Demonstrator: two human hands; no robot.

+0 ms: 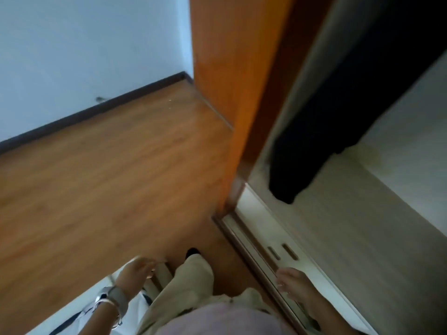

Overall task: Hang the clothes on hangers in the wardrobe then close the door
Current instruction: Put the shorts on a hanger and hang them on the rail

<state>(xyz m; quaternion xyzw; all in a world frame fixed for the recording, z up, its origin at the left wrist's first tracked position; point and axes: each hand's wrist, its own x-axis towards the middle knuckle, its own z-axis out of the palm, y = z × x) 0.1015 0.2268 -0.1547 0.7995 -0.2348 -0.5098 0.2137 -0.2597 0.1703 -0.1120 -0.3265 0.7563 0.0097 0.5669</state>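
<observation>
Down at the lower left, the left hand [134, 270] reaches toward white clothes [79, 308] lying just below it — fingers loosely curled, holding nothing I can make out through the blur. Across the body, the right hand [294, 281] hangs spread and empty beside the sliding-door track [254, 252] of the wardrobe [362, 213], where a dark garment [314, 131] already hangs — so the left hand is nearer the next piece.

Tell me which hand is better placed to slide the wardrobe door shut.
Probably the right hand: it hovers open by the bottom track at the open wardrobe. The left hand is over the white cloth, away from the orange door.
</observation>
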